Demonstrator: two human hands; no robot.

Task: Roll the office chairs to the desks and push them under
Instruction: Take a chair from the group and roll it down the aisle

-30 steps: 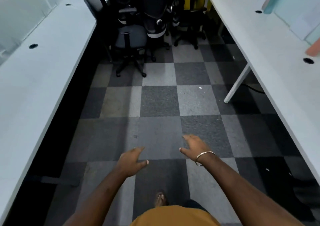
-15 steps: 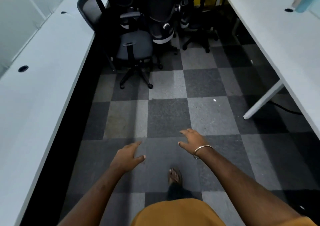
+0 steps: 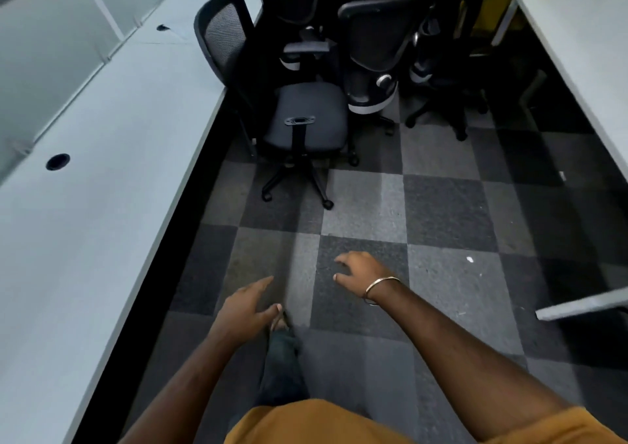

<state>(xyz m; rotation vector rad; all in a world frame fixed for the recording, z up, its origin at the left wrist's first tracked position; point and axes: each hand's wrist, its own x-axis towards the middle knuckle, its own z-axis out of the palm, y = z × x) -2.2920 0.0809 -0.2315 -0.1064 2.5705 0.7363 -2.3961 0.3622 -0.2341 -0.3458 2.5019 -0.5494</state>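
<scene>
A grey-seated office chair (image 3: 306, 117) with a black mesh back stands in the aisle beside the long white desk on the left (image 3: 112, 158). Behind it crowd several more black chairs (image 3: 377, 56). A second white desk (image 3: 584, 32) runs along the right. My left hand (image 3: 246, 307) and my right hand (image 3: 363, 273), which wears a bangle, are stretched forward over the carpet with relaxed fingers, holding nothing. Both hands are well short of the nearest chair.
The aisle floor is checkered grey carpet (image 3: 441, 273). A white desk leg (image 3: 584, 302) juts in at the right. Round cable holes (image 3: 57, 162) dot the left desktop. My foot (image 3: 278, 321) steps forward below the left hand.
I have walked forward along the aisle, so the chairs are nearer and larger. Both hands stay out in front, empty.
</scene>
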